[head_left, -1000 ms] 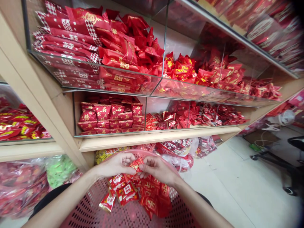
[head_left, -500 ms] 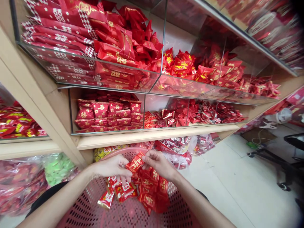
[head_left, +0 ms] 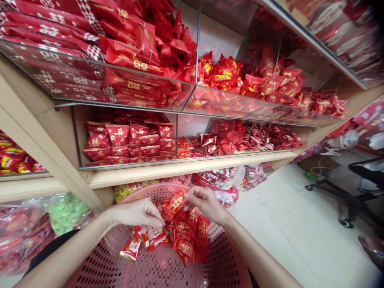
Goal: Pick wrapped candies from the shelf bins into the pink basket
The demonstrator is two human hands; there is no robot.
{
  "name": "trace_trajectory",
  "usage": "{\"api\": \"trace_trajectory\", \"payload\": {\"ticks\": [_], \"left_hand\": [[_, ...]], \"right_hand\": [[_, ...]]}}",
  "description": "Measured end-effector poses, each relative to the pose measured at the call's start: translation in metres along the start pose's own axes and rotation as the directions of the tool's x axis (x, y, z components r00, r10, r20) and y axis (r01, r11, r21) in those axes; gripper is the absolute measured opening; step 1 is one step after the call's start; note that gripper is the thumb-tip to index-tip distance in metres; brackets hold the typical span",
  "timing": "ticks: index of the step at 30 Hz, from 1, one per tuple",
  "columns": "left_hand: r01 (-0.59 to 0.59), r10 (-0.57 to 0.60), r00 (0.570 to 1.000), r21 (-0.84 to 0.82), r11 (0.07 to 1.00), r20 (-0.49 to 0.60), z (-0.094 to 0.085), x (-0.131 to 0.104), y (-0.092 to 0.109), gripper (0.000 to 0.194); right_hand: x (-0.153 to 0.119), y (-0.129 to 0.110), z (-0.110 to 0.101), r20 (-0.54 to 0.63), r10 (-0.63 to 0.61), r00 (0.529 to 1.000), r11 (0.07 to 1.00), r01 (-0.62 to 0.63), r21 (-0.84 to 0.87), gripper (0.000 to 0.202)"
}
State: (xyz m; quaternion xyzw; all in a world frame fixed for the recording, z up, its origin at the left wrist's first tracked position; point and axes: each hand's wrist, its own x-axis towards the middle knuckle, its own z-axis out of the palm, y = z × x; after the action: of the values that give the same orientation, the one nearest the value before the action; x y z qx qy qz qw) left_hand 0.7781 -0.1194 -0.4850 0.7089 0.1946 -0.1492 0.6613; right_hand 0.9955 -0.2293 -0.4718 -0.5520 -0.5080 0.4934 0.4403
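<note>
My right hand [head_left: 205,204] pinches a red candy packet [head_left: 176,203] with gold characters between thumb and fingers, over a pink perforated plastic basket [head_left: 111,260]. My left hand [head_left: 139,216] is closed, its fingers curled down to the left of that packet; whether anything small is in them is hidden. Just beneath its fingertips lie red-and-white candy packets [head_left: 132,247], partly covered by the hand. Several more red packets with gold print [head_left: 184,246] are heaped in the basket below my right hand.
Glass-fronted shelves [head_left: 207,98] full of red packets rise ahead. A wooden ledge [head_left: 192,168] runs just beyond the basket. Plastic bags of sweets [head_left: 219,182] lie under it; a bag of green items [head_left: 67,212] is at left. A wheeled chair base [head_left: 333,200] stands on the right.
My left hand has come off the red packet and moved slightly down and away. My right hand still holds that packet. The view has shifted a little to the right.
</note>
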Motion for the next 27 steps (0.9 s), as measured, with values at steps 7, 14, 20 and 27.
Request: {"api": "trace_trajectory", "payload": {"ticks": [7, 14, 20, 27], "left_hand": [[-0.020, 0.011, 0.988, -0.053, 0.998, -0.154, -0.001, 0.003, -0.004, 0.041], [-0.049, 0.049, 0.985, 0.004, 0.999, -0.165, -0.002, 0.001, -0.001, 0.038], [-0.073, 0.071, 0.982, -0.005, 0.997, -0.177, -0.004, 0.002, -0.012, 0.041], [-0.082, 0.082, 0.985, 0.011, 0.997, -0.152, -0.003, 0.000, -0.004, 0.040]], "right_hand": [[-0.032, 0.000, -0.055, 0.158, 0.396, 0.904, 0.912, -0.369, -0.177, 0.042], [-0.038, 0.010, -0.055, 0.158, 0.571, 0.806, 0.783, -0.477, -0.399, 0.020], [-0.030, 0.019, -0.047, -0.005, 0.490, 0.872, 0.680, -0.385, -0.624, 0.014], [-0.018, -0.009, -0.050, -0.126, 0.248, 0.961, 0.588, -0.253, -0.768, 0.014]]}}
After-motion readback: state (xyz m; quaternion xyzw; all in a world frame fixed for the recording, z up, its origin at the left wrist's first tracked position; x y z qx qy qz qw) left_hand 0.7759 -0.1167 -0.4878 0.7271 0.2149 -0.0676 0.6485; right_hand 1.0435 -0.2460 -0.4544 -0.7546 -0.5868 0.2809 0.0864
